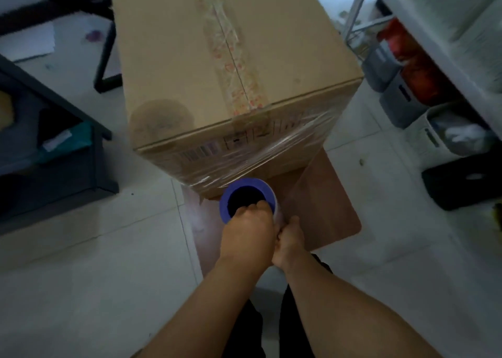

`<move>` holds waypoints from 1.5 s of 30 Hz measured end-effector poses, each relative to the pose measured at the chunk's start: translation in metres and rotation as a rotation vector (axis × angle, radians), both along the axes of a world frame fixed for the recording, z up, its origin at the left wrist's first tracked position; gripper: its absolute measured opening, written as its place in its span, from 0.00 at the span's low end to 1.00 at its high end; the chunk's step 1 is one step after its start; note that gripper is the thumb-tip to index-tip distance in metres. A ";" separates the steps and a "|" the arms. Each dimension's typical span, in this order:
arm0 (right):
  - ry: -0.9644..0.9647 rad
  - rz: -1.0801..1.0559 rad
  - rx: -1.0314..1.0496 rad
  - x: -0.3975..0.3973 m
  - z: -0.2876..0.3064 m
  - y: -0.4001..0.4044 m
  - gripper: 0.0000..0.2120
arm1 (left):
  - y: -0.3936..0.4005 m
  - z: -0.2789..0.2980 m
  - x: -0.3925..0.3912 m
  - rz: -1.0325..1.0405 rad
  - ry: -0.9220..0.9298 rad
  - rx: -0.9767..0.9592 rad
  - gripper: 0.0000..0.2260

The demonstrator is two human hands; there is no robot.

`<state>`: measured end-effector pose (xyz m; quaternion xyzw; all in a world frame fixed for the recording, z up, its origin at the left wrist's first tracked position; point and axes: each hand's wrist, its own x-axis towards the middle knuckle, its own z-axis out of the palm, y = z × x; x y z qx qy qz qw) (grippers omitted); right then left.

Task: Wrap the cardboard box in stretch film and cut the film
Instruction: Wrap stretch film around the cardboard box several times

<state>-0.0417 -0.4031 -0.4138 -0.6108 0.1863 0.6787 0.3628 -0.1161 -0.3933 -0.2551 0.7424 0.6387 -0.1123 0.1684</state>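
Both forearms are reaching forward and down from the bottom of the head view, converging on the roll of clear stretch film on a blue cylindrical core (247,200). The left hand (248,234) is gripping the roll's upper end, with its fingertips (255,207) curling over the blue rim into the dark hollow of the core. The right hand (289,239) is sitting just beside and below the left, touching it, with its fingers closing against the roll's side lower down; how far they wrap round the roll cannot be told, since the left hand is covering that part.

The roll is standing with its long axis roughly vertical, open end toward the camera, just beside the near face of the large brown cardboard box (231,64). The box is resting on a brown wooden platform (326,202), its long axis running away from the person, its taped top seam pointing the same way. Its near face is overhanging or meeting the platform's middle, while the platform's near right corner is lying bare.

Glossy, wrinkled stretch film (274,145) is already covering the near face, running from the right vertical edge toward the roll at the lower left of that face. Judged from this, wrapping is under way and cutting is not yet done. The coming move is likely turning on carrying the upright roll leftward round the near left corner of the box, keeping the film taut; the left hand is leading on that side.
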 end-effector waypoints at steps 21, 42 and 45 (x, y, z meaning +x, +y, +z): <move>-0.035 -0.119 0.120 -0.076 0.021 -0.023 0.29 | -0.013 0.004 -0.075 -0.160 0.009 -0.018 0.13; 0.002 -0.382 0.055 -0.209 0.004 -0.016 0.20 | 0.017 -0.002 -0.190 -0.355 0.032 0.015 0.13; -0.022 -0.391 0.055 -0.217 0.001 -0.006 0.21 | 0.026 -0.002 -0.199 -0.376 0.026 0.021 0.13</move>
